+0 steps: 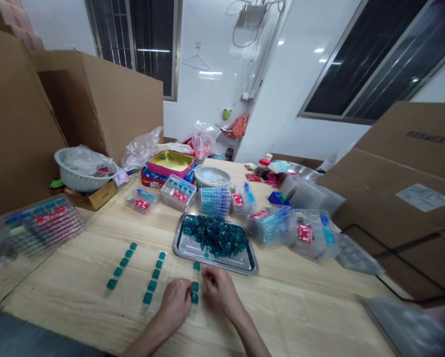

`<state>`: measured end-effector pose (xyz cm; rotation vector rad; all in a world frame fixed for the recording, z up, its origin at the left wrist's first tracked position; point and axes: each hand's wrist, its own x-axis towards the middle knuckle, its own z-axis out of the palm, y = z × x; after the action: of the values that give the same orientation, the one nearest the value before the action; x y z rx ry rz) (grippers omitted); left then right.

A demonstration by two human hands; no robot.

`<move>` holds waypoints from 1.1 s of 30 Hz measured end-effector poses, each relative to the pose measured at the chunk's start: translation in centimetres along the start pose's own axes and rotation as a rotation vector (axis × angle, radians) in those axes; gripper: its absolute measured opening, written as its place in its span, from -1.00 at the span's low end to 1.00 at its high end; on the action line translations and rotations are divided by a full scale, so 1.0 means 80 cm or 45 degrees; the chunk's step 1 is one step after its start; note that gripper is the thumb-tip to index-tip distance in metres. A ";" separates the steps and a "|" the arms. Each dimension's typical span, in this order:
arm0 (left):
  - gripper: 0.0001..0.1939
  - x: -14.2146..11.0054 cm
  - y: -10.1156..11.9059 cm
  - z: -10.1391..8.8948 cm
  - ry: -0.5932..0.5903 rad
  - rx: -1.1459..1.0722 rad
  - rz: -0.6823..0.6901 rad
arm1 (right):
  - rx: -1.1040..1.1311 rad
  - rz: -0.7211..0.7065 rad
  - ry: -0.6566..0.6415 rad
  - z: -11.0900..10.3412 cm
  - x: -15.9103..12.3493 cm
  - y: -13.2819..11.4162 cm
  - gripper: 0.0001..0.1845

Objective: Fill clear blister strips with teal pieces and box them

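My left hand (176, 297) is closed at the left side of a column of teal square pieces (194, 298) on the table. Its fingertips meet the column's edge, and whatever they pinch is hidden. Just right of that column, my right hand (219, 290) has its fingers curled together; I cannot make out anything in them. The pieces appear to sit in a clear strip or tray. Two similar columns, one of teal pieces (152, 286) and another of teal pieces (118, 271), lie to the left. Beyond my hands, a metal tray (246, 267) carries a heap of loose teal pieces (217, 235).
Stacked clear boxes (45, 225) stand at left, and more clear boxes (270, 225) line the back right. A white basket (86, 171), a pink tin (170, 163) and a round basket (212, 176) are behind. Large cartons (401, 168) flank the table; clear plastic trays (408, 325) lie front right.
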<state>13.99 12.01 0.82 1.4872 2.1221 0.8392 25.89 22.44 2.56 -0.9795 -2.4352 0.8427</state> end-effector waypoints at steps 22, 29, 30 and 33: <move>-0.86 0.019 0.024 -0.026 0.204 -0.520 -0.085 | -0.299 0.153 0.103 -0.006 0.096 0.013 -0.77; -0.88 0.030 0.016 -0.039 0.256 -1.280 -0.216 | 0.594 0.151 -0.026 -0.011 0.048 -0.006 -0.91; -0.85 0.030 0.016 -0.039 0.174 -1.473 -0.251 | 0.858 0.197 -0.071 -0.009 0.038 -0.009 -0.86; -0.78 0.029 0.018 -0.039 -0.109 -1.848 -0.344 | 1.364 0.328 -0.141 -0.003 0.015 -0.013 -0.77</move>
<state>12.23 13.79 4.12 0.4114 0.9877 1.5946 24.72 22.79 3.57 -0.7851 -1.4976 2.0014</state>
